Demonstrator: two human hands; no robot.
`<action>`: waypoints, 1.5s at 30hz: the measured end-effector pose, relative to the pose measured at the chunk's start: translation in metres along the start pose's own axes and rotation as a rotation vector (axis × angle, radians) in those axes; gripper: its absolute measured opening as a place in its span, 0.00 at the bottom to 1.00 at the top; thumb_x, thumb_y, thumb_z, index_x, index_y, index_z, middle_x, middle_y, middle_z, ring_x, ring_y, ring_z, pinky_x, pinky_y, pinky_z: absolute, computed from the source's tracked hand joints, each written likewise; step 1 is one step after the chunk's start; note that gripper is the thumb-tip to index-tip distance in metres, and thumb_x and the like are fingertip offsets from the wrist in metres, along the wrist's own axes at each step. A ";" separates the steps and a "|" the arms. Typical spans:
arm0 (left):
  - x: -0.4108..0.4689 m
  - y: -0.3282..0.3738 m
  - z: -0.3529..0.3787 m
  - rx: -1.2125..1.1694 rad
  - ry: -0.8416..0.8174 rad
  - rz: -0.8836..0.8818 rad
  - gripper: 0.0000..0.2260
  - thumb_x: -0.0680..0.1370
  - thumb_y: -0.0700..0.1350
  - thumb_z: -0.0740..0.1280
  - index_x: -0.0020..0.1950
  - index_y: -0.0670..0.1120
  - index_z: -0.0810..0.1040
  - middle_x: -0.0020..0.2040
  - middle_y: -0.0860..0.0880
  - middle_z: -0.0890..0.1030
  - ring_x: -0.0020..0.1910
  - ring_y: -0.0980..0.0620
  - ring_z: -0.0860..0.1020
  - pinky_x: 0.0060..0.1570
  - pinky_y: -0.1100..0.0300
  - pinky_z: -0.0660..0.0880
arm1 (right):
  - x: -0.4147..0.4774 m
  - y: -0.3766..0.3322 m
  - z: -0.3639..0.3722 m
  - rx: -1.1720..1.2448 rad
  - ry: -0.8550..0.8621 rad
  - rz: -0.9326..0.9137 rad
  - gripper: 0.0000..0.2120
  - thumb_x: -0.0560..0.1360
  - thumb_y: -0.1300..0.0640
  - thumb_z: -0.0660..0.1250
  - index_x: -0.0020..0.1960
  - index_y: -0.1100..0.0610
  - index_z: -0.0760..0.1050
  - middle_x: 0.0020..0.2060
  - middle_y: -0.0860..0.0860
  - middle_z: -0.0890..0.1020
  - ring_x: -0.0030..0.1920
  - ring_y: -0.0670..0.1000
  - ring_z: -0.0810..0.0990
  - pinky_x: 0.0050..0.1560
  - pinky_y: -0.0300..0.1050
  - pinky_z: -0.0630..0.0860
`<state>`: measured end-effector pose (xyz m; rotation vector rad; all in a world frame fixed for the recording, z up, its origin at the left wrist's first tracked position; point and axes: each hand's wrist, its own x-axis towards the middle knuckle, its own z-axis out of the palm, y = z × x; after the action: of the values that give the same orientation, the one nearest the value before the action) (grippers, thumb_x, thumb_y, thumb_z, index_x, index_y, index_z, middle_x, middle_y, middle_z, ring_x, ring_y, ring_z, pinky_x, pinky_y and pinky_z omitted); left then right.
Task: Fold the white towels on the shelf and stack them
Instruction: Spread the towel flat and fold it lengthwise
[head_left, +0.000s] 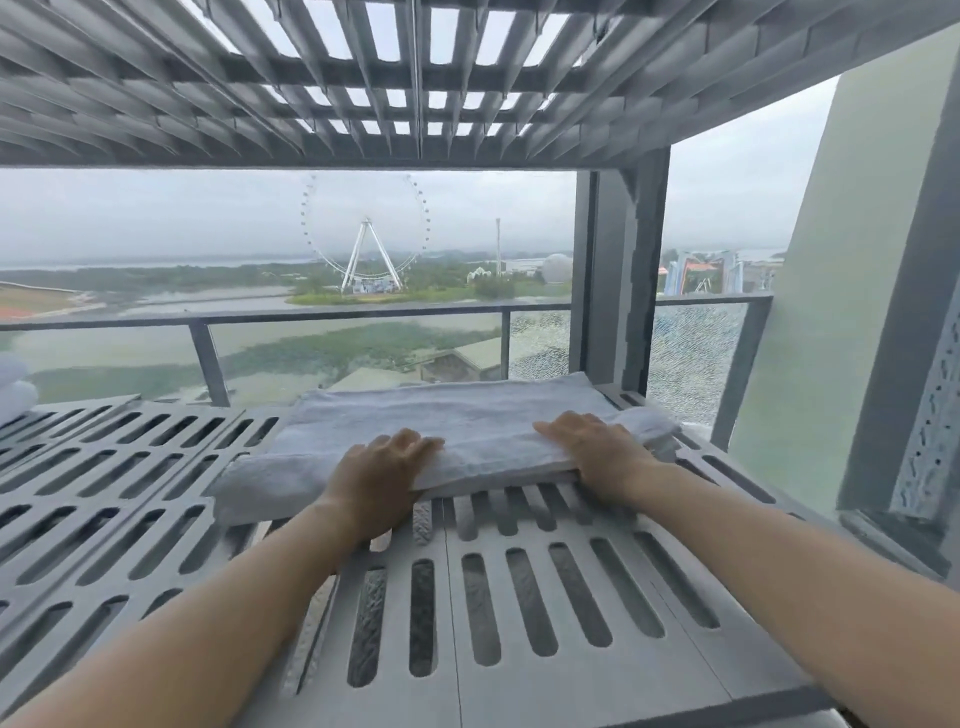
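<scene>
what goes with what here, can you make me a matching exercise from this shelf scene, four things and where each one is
Things:
1. left hand
2. right hand
3. rolled white towels
4. ferris wheel

Places:
A. far left edge of the slotted shelf
B. beyond the balcony railing, far off
C. on the folded towel, toward its right end
D. gripping the folded towel's near edge, left of its middle

Pairs: 1-D, 2-C, 3-A, 4-B
</scene>
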<state>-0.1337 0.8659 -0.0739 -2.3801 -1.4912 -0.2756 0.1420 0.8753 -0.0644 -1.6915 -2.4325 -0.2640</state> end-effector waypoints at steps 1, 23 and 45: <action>0.003 -0.002 0.002 -0.023 0.041 -0.008 0.25 0.76 0.47 0.63 0.72 0.50 0.60 0.69 0.48 0.67 0.64 0.46 0.70 0.59 0.52 0.71 | 0.006 0.002 0.003 -0.013 0.010 -0.008 0.32 0.72 0.66 0.54 0.73 0.47 0.54 0.67 0.52 0.66 0.65 0.54 0.65 0.63 0.56 0.65; -0.014 -0.037 -0.015 -0.238 0.265 0.032 0.10 0.68 0.52 0.69 0.48 0.56 0.81 0.51 0.58 0.82 0.47 0.52 0.80 0.45 0.57 0.76 | 0.018 -0.076 0.015 0.487 0.398 -0.226 0.09 0.75 0.52 0.66 0.49 0.55 0.82 0.47 0.48 0.82 0.46 0.48 0.79 0.47 0.47 0.76; -0.019 -0.055 -0.023 -0.238 0.207 -0.061 0.08 0.72 0.40 0.68 0.46 0.53 0.82 0.40 0.55 0.76 0.35 0.55 0.76 0.40 0.55 0.77 | 0.027 -0.081 0.010 0.460 0.573 -0.329 0.10 0.72 0.69 0.66 0.46 0.56 0.80 0.46 0.51 0.83 0.39 0.54 0.82 0.36 0.48 0.78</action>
<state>-0.1912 0.8632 -0.0497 -2.3971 -1.5066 -0.7278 0.0562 0.8747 -0.0716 -0.8720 -2.1014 -0.1765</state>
